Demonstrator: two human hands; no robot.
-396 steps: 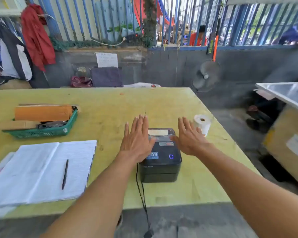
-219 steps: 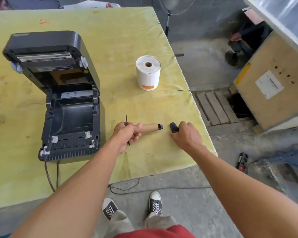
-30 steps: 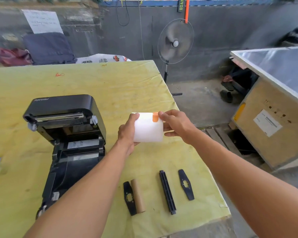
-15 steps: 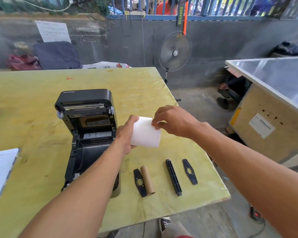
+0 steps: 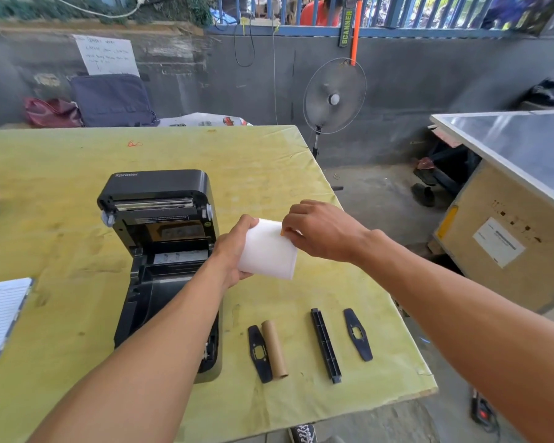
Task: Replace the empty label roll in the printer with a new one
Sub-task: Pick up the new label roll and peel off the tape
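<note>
The left hand (image 5: 234, 251) has its fingers wrapped around the near end of the new label roll (image 5: 267, 251), holding the white roll in the air above the yellow surface (image 5: 61, 219), just right of the open printer (image 5: 160, 251). The right hand (image 5: 320, 230) meets the roll from the far side, its fingers pinched closed on a small orange tab (image 5: 282, 233) at the roll's upper edge. Below both sets of fingers, nearer the person, lie the empty cardboard core (image 5: 274, 349) touching a black flange (image 5: 259, 353) on its left, then the black spindle bar (image 5: 326, 345) and a second flange (image 5: 358, 334), each apart from the other. The printer's lid stands raised, left of the left-hand fingers.
</note>
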